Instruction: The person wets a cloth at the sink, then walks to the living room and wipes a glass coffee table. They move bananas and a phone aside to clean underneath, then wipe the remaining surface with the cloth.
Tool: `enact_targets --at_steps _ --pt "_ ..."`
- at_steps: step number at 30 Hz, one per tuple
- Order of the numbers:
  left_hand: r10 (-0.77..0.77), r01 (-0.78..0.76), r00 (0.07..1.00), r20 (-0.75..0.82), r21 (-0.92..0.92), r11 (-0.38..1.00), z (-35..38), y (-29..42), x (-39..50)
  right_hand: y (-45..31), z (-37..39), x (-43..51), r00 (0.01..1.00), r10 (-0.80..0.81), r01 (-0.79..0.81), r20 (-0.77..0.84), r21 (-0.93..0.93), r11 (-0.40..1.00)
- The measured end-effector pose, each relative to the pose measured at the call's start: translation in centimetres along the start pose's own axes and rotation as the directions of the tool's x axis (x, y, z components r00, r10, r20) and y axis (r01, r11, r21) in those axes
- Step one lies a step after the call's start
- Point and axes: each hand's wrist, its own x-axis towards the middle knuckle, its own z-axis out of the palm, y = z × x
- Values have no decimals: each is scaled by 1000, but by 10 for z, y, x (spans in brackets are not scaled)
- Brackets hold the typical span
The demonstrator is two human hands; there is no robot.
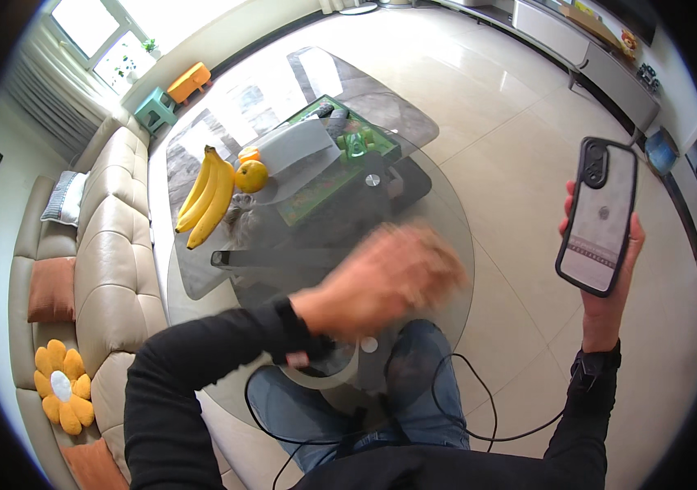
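Note:
My right hand (608, 318) holds up a smartphone (599, 214) in a clear case with a black frame, its camera side turned towards me. Motion blurs my left hand (391, 275), which is over the near part of a round glass table (452, 245); whether its fingers grip anything cannot be made out. Beyond it, a bunch of bananas (216, 193) lies beside an orange citrus fruit (251, 176), and a second, smaller orange fruit (249, 154) sits just behind.
A pale sheet (296, 153) partly covers a green patterned tray (379, 138) near two dark remote controls (337, 122). Black cables (495, 429) loop over my legs. A beige leather sofa (112, 257) stands left, with a TV cabinet (615, 86) at far right.

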Motion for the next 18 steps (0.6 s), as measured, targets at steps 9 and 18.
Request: enact_targets --at_steps 9,18 --pt "-194 388 917 -347 670 633 -41 -171 61 37 -22 -30 969 210 -181 -132 202 962" --pt "304 -306 948 -94 -5 952 27 58 38 37 -27 -35 983 127 -95 -129 233 968"
